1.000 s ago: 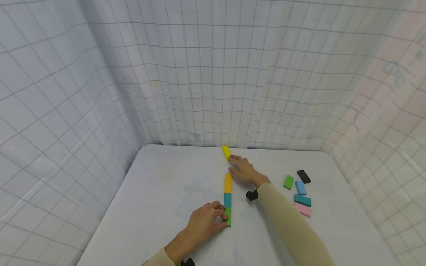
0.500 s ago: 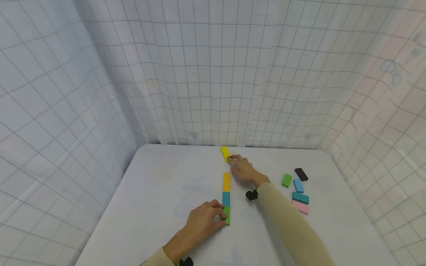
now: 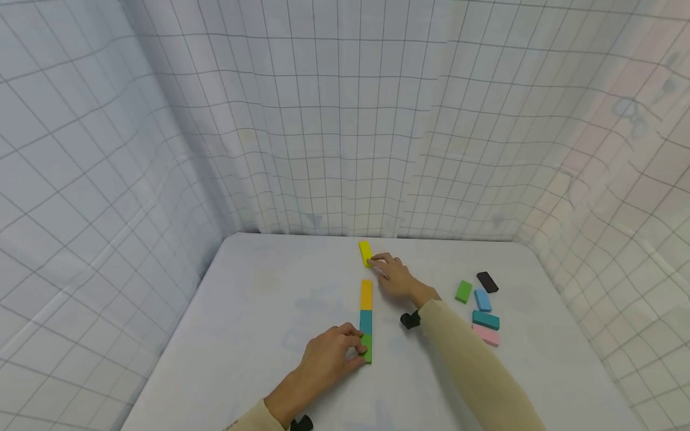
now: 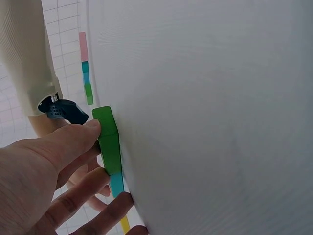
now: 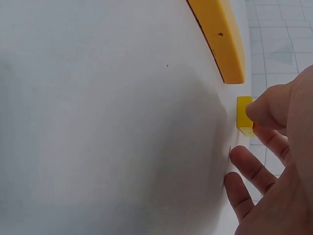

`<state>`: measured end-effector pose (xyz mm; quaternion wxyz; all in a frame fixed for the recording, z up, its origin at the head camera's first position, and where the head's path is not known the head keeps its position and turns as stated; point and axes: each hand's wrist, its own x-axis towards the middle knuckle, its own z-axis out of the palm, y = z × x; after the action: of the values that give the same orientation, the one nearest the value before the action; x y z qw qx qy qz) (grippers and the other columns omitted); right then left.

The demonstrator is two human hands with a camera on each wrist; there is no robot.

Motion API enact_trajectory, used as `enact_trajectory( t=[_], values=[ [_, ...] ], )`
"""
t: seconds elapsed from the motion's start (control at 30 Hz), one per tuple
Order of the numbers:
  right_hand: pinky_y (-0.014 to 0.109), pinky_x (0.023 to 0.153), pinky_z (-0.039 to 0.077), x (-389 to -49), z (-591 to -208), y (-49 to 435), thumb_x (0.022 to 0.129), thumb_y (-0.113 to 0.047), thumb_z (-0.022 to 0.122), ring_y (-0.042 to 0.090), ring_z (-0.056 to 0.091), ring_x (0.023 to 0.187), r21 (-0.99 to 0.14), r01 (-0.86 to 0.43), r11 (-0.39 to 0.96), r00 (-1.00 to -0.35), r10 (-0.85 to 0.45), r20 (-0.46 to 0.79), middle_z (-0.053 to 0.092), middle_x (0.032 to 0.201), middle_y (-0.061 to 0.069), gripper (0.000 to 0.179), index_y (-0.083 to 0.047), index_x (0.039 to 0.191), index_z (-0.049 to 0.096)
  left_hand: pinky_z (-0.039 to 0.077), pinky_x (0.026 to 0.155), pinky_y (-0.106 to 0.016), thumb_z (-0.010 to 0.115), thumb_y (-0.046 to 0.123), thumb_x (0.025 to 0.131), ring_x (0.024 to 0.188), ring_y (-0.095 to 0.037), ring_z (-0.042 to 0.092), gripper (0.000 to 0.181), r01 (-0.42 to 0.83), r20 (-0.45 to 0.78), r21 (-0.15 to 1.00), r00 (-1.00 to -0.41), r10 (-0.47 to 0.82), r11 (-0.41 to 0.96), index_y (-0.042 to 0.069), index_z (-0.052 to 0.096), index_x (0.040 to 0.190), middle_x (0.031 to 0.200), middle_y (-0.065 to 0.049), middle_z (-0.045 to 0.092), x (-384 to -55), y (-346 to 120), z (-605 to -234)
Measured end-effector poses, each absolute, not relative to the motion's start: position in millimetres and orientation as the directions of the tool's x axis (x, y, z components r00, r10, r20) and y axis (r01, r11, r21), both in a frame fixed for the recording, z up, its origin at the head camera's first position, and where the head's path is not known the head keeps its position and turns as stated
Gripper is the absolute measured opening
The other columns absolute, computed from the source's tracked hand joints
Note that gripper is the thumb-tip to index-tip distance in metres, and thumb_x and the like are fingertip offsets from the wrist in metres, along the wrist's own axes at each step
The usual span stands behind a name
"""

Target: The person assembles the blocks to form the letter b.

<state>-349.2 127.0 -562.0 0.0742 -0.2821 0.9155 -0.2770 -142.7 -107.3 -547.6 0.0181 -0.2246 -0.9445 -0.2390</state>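
Observation:
Three blocks lie end to end in a straight row: a green block nearest me, a teal block and an orange block. My left hand holds the green block from its left side, thumb at the near end and curled fingers along it, as the left wrist view shows. Beyond the row lies a bright yellow block, slightly slanted, with a gap between it and the orange one. My right hand pinches its near end between thumb and index finger; the other fingers touch the white table.
To the right lie a second green block, a black block, a light blue block, a dark teal block and a pink block. Grid-patterned curtains surround the table's back and sides.
The yellow block has slid a little toward me with my right hand, narrowing its gap to the orange block. My left hand stays on the green block.

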Motion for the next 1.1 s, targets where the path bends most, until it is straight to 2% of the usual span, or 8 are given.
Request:
enact_trajectory(
  t=[0.17, 0.37, 0.5, 0.6, 0.73, 0.8, 0.97, 1.1],
  values=[
    [0.074, 0.131, 0.042, -357, -578, 130, 0.118, -0.014, 0.052, 0.052, 0.051, 0.154, -0.562, -0.502, 0.658, -0.816, -0.575, 0.056, 0.050, 0.175, 0.019, 0.052, -0.011, 0.169, 0.062, 0.064, 0.076, -0.027, 0.103, 0.028, 0.091, 0.103, -0.014, 0.078, 0.014, 0.431, 0.142, 0.449, -0.899, 0.413, 0.783, 0.025, 0.091, 0.099, 0.125, 0.009, 0.084, -142, -107, -548],
    [0.070, 0.136, 0.041, -373, -610, 135, 0.117, -0.004, 0.050, 0.047, 0.053, 0.161, -0.541, -0.562, 0.626, -0.787, -0.606, 0.118, 0.052, 0.171, 0.020, 0.051, -0.009, 0.166, 0.064, 0.065, 0.077, -0.028, 0.103, 0.028, 0.091, 0.103, -0.014, 0.079, 0.014, 0.434, 0.146, 0.441, -0.898, 0.415, 0.786, 0.026, 0.092, 0.100, 0.125, 0.009, 0.084, -143, -107, -548],
    [0.065, 0.134, 0.046, -355, -582, 128, 0.118, 0.001, 0.051, 0.046, 0.056, 0.158, -0.552, -0.548, 0.629, -0.788, -0.609, 0.089, 0.052, 0.170, 0.024, 0.049, -0.003, 0.165, 0.064, 0.065, 0.077, -0.028, 0.103, 0.028, 0.091, 0.103, -0.015, 0.079, 0.014, 0.437, 0.147, 0.436, -0.897, 0.417, 0.786, 0.026, 0.092, 0.100, 0.125, 0.009, 0.084, -143, -108, -549],
    [0.055, 0.133, 0.049, -353, -579, 130, 0.122, -0.004, 0.048, 0.039, 0.059, 0.157, -0.540, -0.574, 0.615, -0.767, -0.634, 0.093, 0.053, 0.170, 0.022, 0.046, -0.004, 0.166, 0.063, 0.065, 0.078, -0.028, 0.103, 0.028, 0.091, 0.103, -0.015, 0.079, 0.014, 0.438, 0.150, 0.435, -0.897, 0.416, 0.787, 0.025, 0.092, 0.100, 0.125, 0.009, 0.084, -143, -108, -549],
    [0.053, 0.129, 0.053, -351, -579, 130, 0.123, -0.007, 0.049, 0.037, 0.062, 0.152, -0.558, -0.572, 0.601, -0.767, -0.634, 0.102, 0.056, 0.166, 0.021, 0.045, -0.005, 0.164, 0.066, 0.064, 0.076, -0.027, 0.103, 0.028, 0.091, 0.102, -0.014, 0.079, 0.014, 0.433, 0.149, 0.438, -0.899, 0.412, 0.788, 0.025, 0.092, 0.100, 0.124, 0.009, 0.084, -143, -108, -549],
    [0.058, 0.124, 0.055, -337, -559, 124, 0.120, -0.004, 0.053, 0.041, 0.064, 0.148, -0.588, -0.510, 0.628, -0.798, -0.600, 0.052, 0.057, 0.164, 0.024, 0.044, -0.002, 0.162, 0.067, 0.064, 0.076, -0.028, 0.103, 0.028, 0.091, 0.102, -0.014, 0.079, 0.014, 0.431, 0.147, 0.439, -0.900, 0.410, 0.788, 0.025, 0.092, 0.100, 0.124, 0.009, 0.084, -144, -108, -548],
    [0.052, 0.118, 0.059, -331, -557, 123, 0.122, -0.015, 0.058, 0.032, 0.066, 0.140, -0.618, -0.451, 0.644, -0.827, -0.562, 0.018, 0.056, 0.166, 0.019, 0.044, -0.003, 0.163, 0.067, 0.064, 0.076, -0.028, 0.103, 0.028, 0.091, 0.103, -0.015, 0.079, 0.014, 0.426, 0.140, 0.445, -0.902, 0.409, 0.787, 0.025, 0.092, 0.100, 0.124, 0.009, 0.084, -143, -107, -548],
    [0.056, 0.125, 0.055, -329, -558, 123, 0.122, -0.018, 0.059, 0.036, 0.063, 0.146, -0.616, -0.457, 0.642, -0.824, -0.566, 0.021, 0.052, 0.171, 0.021, 0.045, -0.003, 0.164, 0.065, 0.064, 0.076, -0.027, 0.103, 0.028, 0.091, 0.103, -0.016, 0.080, 0.014, 0.427, 0.141, 0.451, -0.901, 0.410, 0.784, 0.024, 0.092, 0.099, 0.124, 0.008, 0.084, -142, -106, -548]
  ],
)
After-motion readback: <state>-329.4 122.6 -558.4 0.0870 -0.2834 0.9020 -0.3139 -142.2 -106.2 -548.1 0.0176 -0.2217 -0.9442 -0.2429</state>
